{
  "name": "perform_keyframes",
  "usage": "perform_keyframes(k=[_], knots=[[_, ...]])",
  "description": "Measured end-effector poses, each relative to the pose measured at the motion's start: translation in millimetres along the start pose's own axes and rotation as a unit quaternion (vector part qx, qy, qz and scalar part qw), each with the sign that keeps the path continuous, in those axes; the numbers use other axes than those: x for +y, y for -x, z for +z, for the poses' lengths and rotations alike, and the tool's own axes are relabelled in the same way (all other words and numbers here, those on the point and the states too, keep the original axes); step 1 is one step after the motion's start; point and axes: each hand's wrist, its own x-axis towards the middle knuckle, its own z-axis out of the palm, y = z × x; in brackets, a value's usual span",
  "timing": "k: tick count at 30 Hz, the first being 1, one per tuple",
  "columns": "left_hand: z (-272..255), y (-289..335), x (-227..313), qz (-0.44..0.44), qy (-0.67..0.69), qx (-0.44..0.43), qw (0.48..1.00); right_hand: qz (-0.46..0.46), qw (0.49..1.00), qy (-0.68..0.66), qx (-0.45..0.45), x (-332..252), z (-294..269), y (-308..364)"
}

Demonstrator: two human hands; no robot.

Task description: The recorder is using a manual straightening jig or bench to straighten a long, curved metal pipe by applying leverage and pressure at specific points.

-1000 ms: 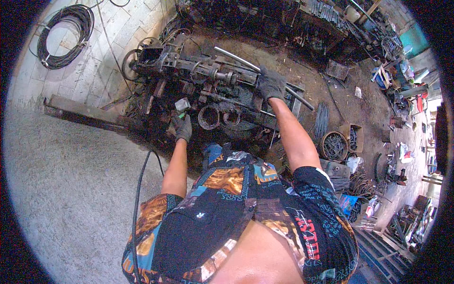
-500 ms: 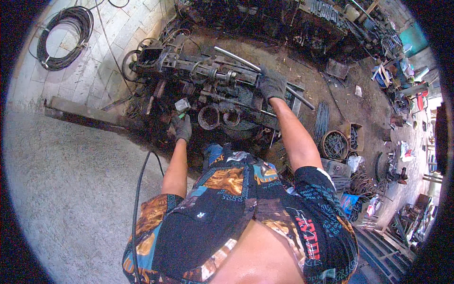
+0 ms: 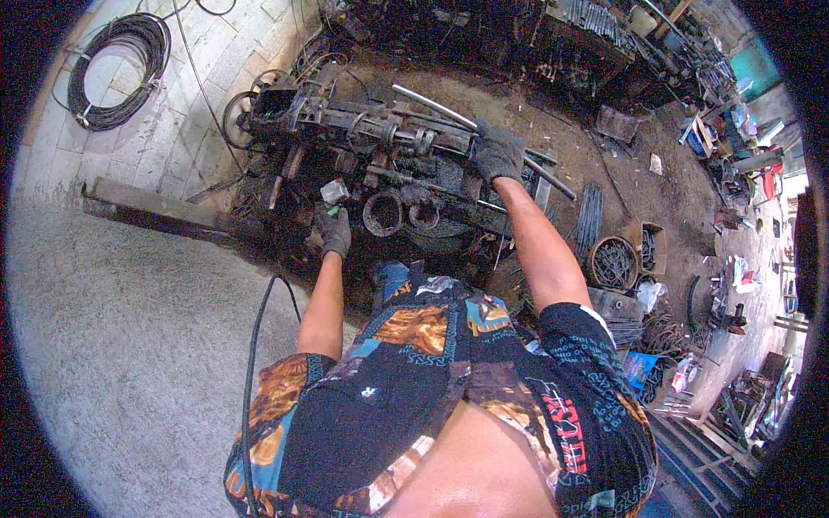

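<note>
My right hand [image 3: 498,154], in a dark grey work glove, is closed around a long metal rod [image 3: 433,105]. The rod slants from upper left to lower right over the far right end of a dark, greasy machine [image 3: 380,134]. My left hand [image 3: 333,233], gloved the same way, is at the machine's near left side. Its fingers are closed at the green part of a small piece with a pale grey block [image 3: 333,191] on top; whether this piece is fixed to the machine cannot be told. Two round metal rings [image 3: 382,213] sit right of that hand.
A coil of black cable [image 3: 118,71] hangs on the pale wall. A metal beam [image 3: 155,205] lies left of the machine. At right stand a round bin of metal pieces [image 3: 613,262] and bundled rods [image 3: 589,219]. A black cord [image 3: 250,363] runs beside my left arm.
</note>
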Motion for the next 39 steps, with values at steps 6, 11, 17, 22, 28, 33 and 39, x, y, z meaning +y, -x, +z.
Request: perform_keyframes(k=[6,11,17,22,28,33,39], knots=[[-7.4,-7.0,-10.4,0.028,0.018,0.008,0.999,-0.013,1.0,-0.006,0.006,-1.5,0.9,-1.9],[-3.2,-9.2,-18.5,-0.01,-0.001,0.007,1.0,-0.009,1.0,-0.012,0.011,0.8,5.4,-1.1],[-8.0,-18.5,-26.0,-0.043,-0.03,-0.04,0.998,-0.012,1.0,0.008,-0.013,0.4,1.3,-0.9],[-3.7,-16.9,-38.1,0.009,-0.017,-0.017,1.0,-0.019,1.0,-0.003,0.006,-0.5,4.4,-1.7],[-4.6,-7.6,-10.5,-0.029,0.004,-0.013,0.999,-0.017,1.0,-0.015,0.021,3.9,4.1,1.0],[-4.6,1.0,0.9,-0.02,0.013,0.038,0.999,-0.022,0.999,-0.01,0.025,4.0,6.9,1.5],[-8.0,-3.1,-1.5,-0.002,0.008,0.009,1.0,-0.015,0.999,-0.009,0.03,1.8,4.8,3.5]])
